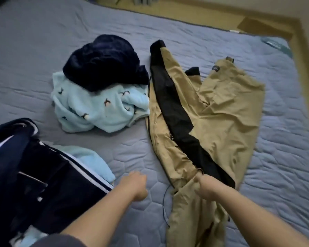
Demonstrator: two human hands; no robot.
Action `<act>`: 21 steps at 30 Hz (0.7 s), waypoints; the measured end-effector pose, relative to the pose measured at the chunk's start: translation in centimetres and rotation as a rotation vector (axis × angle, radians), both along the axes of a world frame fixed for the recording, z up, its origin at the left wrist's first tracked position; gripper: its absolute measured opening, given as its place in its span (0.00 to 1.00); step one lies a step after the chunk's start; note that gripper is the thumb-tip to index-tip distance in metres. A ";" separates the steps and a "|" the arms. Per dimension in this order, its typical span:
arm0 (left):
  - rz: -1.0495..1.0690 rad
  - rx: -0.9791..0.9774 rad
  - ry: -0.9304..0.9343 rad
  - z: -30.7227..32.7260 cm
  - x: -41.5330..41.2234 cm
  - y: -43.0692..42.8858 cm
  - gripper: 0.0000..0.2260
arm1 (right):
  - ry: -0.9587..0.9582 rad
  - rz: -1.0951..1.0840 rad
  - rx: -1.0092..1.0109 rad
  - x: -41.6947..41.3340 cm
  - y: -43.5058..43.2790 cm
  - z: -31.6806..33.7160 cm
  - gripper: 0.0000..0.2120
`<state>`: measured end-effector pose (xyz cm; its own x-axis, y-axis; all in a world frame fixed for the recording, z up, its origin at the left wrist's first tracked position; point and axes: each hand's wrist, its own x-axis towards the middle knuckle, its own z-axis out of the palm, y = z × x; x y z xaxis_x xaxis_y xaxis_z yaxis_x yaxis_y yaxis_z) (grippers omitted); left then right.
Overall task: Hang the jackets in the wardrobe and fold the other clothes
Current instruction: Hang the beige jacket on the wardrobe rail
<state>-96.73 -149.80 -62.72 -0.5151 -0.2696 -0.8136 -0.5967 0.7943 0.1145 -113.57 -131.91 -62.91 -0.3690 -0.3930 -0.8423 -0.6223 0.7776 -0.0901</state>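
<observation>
A mat point(43, 50) takes up nearly the whole view, and the floor point(203, 13) runs behind it and along its right side. A jacket point(221, 113) lies stretched out on the right half of the mat, from far to near. Just to the left of its far part, a bundled garment point(103, 65) sits on top of a fleece garment point(96, 107). In the near left corner a large garment point(43, 175) lies over a second fleece piece point(96, 164). The right hand point(205, 186) grips the near end of the jacket. The left hand point(134, 184) is over the mat, between the large garment and the jacket. A cord point(165, 205) lies on the mat between the two hands.
</observation>
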 end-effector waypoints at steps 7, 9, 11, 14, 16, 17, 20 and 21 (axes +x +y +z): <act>0.257 0.188 0.161 -6.6 -3.4 9.0 0.16 | 0.224 -0.141 -0.270 2.3 8.9 -5.2 0.20; 0.585 0.306 0.274 -8.2 -3.8 11.9 0.22 | 0.409 -0.294 -0.358 3.4 10.9 -6.0 0.28; 0.932 0.353 0.393 -9.1 -4.6 14.4 0.31 | 0.424 -0.714 -0.384 3.5 12.3 -6.7 0.36; 1.227 0.176 0.539 -9.8 -6.2 16.1 0.36 | 0.018 -1.529 -0.467 2.3 12.8 -7.8 0.38; 1.405 0.204 0.521 -9.9 -7.2 15.8 0.33 | -0.240 -1.810 -0.563 1.7 12.4 -7.8 0.32; 1.491 0.294 0.475 -9.5 -7.5 15.4 0.28 | -0.342 -1.891 -0.599 1.4 12.2 -7.5 0.30; 1.479 0.430 0.408 -7.4 -7.8 14.2 0.16 | -0.625 -1.913 -0.697 0.2 12.4 -4.9 0.23; 1.442 0.425 0.432 -6.3 -8.0 13.8 0.15 | -0.681 -1.878 -0.747 -0.3 12.9 -3.7 0.21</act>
